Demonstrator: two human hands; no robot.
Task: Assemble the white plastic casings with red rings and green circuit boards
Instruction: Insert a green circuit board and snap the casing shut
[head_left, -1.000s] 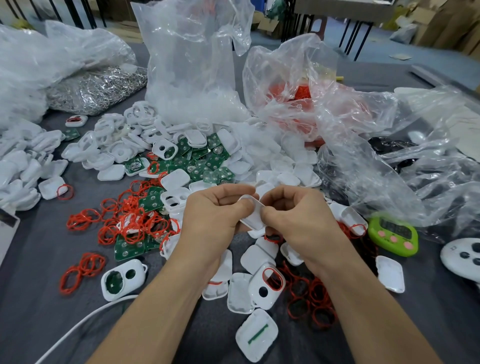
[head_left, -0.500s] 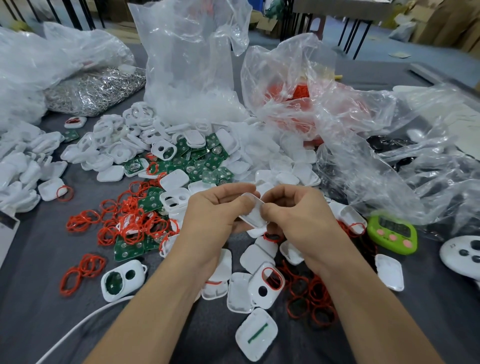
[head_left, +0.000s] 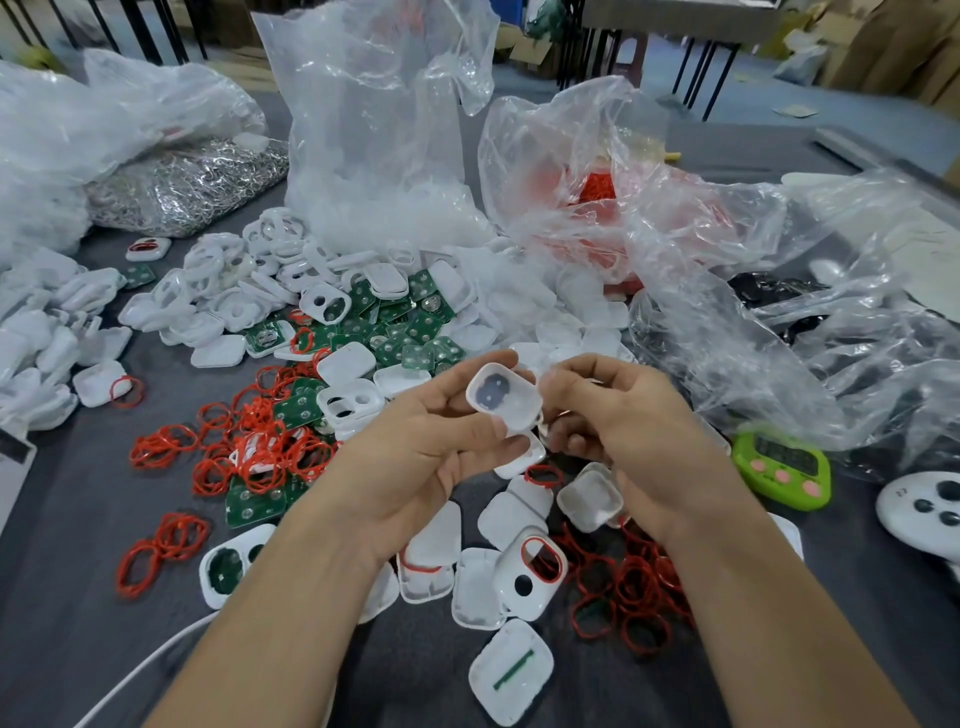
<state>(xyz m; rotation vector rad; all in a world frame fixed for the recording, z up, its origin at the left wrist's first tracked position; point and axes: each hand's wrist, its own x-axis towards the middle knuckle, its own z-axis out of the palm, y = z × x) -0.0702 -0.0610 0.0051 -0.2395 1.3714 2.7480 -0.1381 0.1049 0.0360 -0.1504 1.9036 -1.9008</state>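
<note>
Left hand (head_left: 415, 457) raised above the table (head_left: 67, 519), palm turned up. Thumb and fingertips pinch a white casing (head_left: 501, 397) by its edges. Hollow side of the casing faces the camera.

Right hand (head_left: 644, 441) just beside it, fingers curled. One fingertip is at the casing's right corner. Cannot tell whether this hand grips the casing or holds anything of its own.

Casing: smooth glossy plastic, a shallow shell shaped as a rounded rectangle with a raised rim. A grey figure-eight shape shows inside it.

Below and between the hands lie loose casing halves (head_left: 589, 499), matt white, some hollow side up. One nearer piece (head_left: 530, 574) has a red ring seated in its oval opening and a round hole beside it.

Red rings (head_left: 254, 447), thin and rubbery, lie tangled left of the left hand. More lie under the right forearm.

Green circuit boards (head_left: 410, 338), small squares with silvery round pads, lie scattered beyond the hands among heaped white shells.

Crinkled clear plastic bags (head_left: 374, 130) stand at the far side. A lime-green timer (head_left: 782, 465) with pink buttons sits right of the right hand.
</note>
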